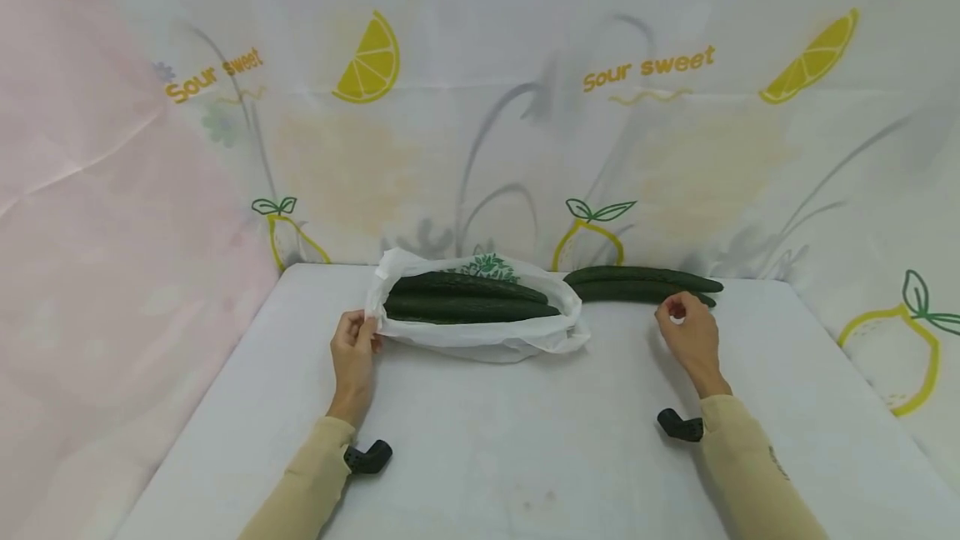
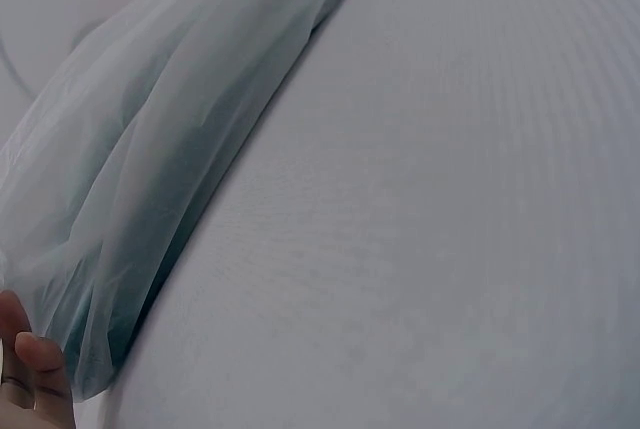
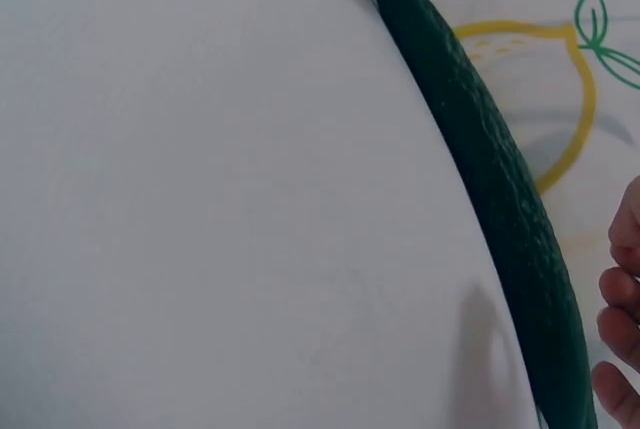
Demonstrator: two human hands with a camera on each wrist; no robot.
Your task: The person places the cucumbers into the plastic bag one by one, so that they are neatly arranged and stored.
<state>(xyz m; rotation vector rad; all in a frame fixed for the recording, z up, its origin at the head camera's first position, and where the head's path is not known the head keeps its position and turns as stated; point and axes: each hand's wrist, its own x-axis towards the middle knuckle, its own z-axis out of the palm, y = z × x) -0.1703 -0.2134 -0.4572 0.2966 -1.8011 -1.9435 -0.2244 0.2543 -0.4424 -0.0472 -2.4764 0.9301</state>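
Observation:
A white plastic bag (image 1: 480,344) lies on its side with its mouth facing up, long dark green cucumbers (image 1: 472,307) inside it. My left hand (image 1: 354,357) pinches the bag's left rim between thumb and fingers. In the left wrist view the bag (image 2: 150,159) stretches away from the fingertips (image 2: 40,352). Two more cucumbers (image 1: 637,275) lie side by side to the right of the bag. Just in front of their right end hovers my right hand (image 1: 692,338), fingers loosely bent, holding nothing. The right wrist view shows one cucumber (image 3: 490,169) beside the fingers (image 3: 620,334).
A white cloth covers the table (image 1: 525,440). Behind it hangs a curtain (image 1: 465,132) printed with lemons and lettering. Each sleeve carries a small black device, one at the left wrist (image 1: 369,457) and one at the right (image 1: 679,425).

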